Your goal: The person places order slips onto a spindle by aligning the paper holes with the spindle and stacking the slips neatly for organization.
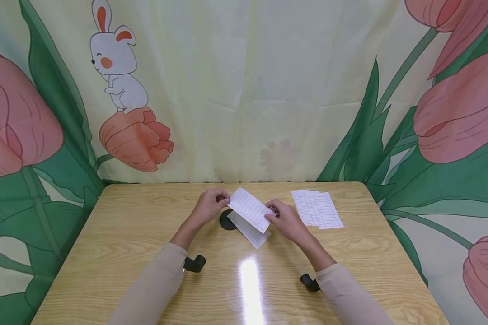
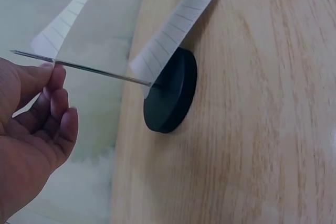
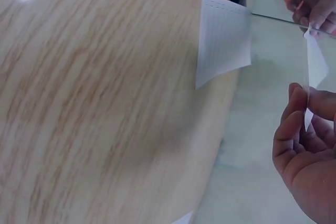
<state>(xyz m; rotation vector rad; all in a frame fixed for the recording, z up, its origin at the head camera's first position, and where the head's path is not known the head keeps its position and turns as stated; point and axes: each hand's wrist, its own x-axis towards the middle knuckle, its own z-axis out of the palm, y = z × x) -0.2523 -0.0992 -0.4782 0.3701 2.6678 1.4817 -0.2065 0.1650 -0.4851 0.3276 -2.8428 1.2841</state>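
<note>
A bill spike with a round black base (image 1: 225,221) stands on the table, its thin metal rod (image 2: 105,73) upright. One lined paper slip (image 2: 167,43) is on the rod low down, by the base. Higher up, the rod passes through the corner of another lined slip (image 1: 250,208). My left hand (image 1: 211,205) pinches that corner between thumb and fingertips, right beside the rod and below its pointed tip. My right hand (image 1: 286,220) pinches the opposite edge of the same upper slip with thumb and fingers, holding it raised above the lower one.
Several lined slips (image 1: 329,211) lie overlapping on the table (image 1: 138,234) at the back right. Behind the table's far edge hangs a curtain (image 1: 276,90) printed with tulips and a rabbit. Small black devices (image 1: 195,264) are worn at both wrists.
</note>
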